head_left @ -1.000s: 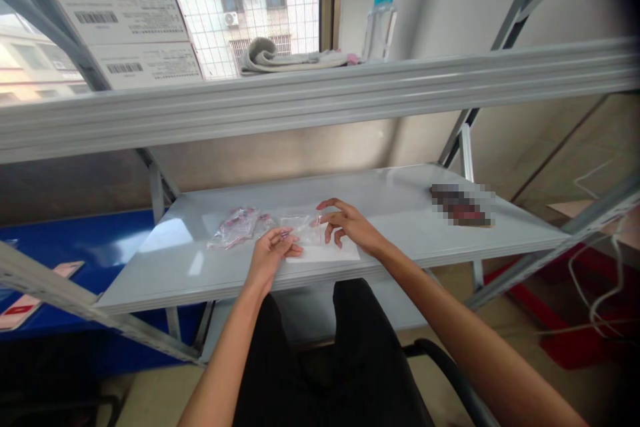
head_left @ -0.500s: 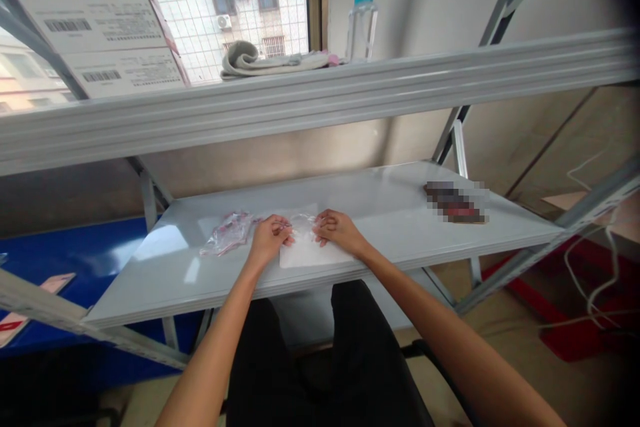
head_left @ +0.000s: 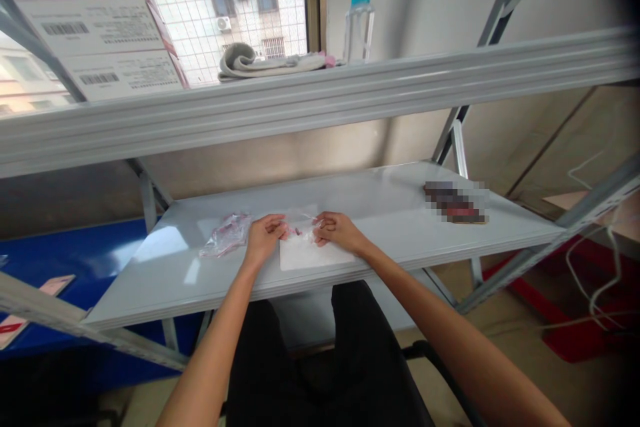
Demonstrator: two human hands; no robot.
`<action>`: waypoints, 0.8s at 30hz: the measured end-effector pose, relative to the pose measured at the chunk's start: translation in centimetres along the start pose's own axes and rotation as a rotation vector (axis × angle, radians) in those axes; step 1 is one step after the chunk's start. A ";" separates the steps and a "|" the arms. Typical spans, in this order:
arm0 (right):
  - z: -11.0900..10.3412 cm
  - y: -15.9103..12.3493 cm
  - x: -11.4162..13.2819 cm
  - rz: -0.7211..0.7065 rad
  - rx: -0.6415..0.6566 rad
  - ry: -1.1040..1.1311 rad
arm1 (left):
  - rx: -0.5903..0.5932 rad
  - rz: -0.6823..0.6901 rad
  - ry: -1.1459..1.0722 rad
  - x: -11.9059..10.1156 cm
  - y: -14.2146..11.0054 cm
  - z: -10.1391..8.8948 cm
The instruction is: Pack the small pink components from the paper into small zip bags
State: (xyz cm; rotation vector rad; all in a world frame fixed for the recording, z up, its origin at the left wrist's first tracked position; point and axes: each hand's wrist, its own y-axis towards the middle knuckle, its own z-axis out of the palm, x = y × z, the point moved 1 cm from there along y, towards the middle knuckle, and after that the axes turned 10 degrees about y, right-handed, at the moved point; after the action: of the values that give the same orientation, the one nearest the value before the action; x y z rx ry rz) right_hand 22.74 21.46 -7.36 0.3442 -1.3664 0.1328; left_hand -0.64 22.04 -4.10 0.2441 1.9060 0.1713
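Between my two hands is a small clear plastic bag (head_left: 301,219), with a small reddish mark showing near its middle. My left hand (head_left: 264,237) pinches the bag's left side with closed fingers. On the opposite side, my right hand (head_left: 339,231) grips the bag, its fingers curled in. Beneath the bag lies a white sheet (head_left: 313,257) on the grey shelf top (head_left: 390,213). A crumpled heap of clear plastic bags with reddish edges (head_left: 226,236) rests just left of my left hand.
A pixelated dark object (head_left: 455,203) lies toward the right end. Above runs an upper shelf beam (head_left: 310,100), bearing a spray bottle (head_left: 359,30), a folded cloth (head_left: 270,65) and stacked labelled boxes (head_left: 100,33). White cables (head_left: 607,273) hang at the right.
My left hand has shifted slightly left, away from my right hand. More of the bag shows between them, and the reddish mark has come into view. My right hand has barely moved.
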 end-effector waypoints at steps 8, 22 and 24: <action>-0.1 0.0 0.2 0.000 -0.015 -0.122 | -0.067 0.066 0.071 -0.6 0.5 -0.3; -0.6 -0.1 0.0 -0.028 -0.071 -0.325 | -0.120 0.116 0.190 -2.2 1.4 0.4; -0.7 0.0 -0.2 -0.034 -0.066 -0.331 | -0.129 0.120 0.198 -2.3 1.5 0.3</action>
State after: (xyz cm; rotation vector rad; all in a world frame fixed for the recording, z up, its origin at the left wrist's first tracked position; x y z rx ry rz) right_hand 23.34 21.68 -7.70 0.3442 -1.6866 0.0009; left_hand 0.57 22.86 -1.74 0.2625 2.0674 0.4110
